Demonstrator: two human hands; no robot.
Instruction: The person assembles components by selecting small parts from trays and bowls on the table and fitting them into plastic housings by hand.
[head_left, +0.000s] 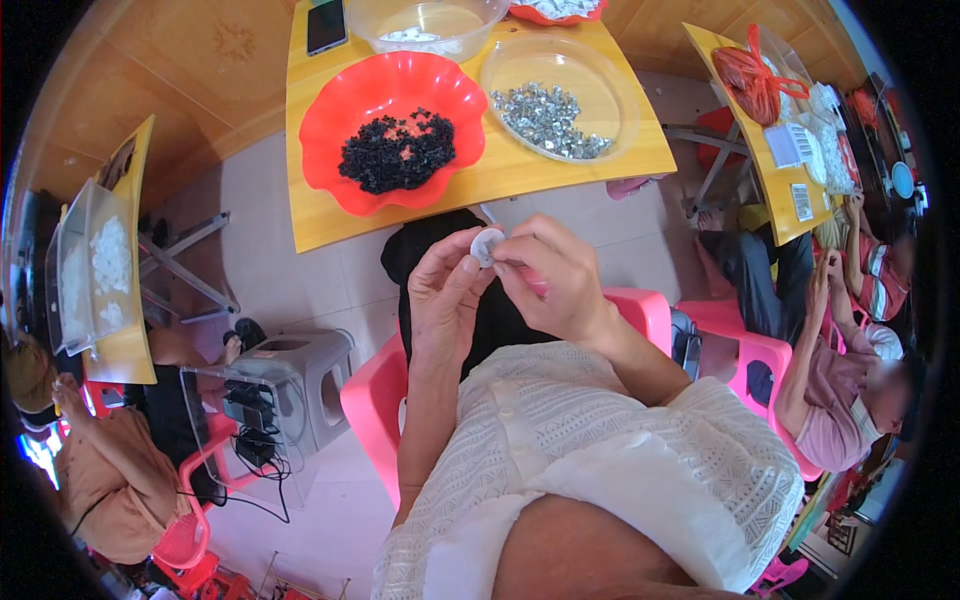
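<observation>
Just above my lap, my left hand (443, 290) pinches a small white round plastic piece (484, 243) between thumb and fingers. Pressed together against that piece's right side are the fingertips of my right hand (556, 272); anything small between them is hidden. Beyond my hands, a red wavy-rimmed bowl (335, 105) on the yellow table (465, 175) holds many small black parts (400, 150). To its right, a clear round tray (615, 85) contains shiny silver metal parts (550, 115).
At the table's back stand a clear bowl of white pieces (430, 45), another red bowl (560, 12) and a phone (326, 26). Co-workers sit left (120, 470) and right (840, 390) beside other yellow tables. A grey stool (300, 380) and pink chair (375, 405) are close by.
</observation>
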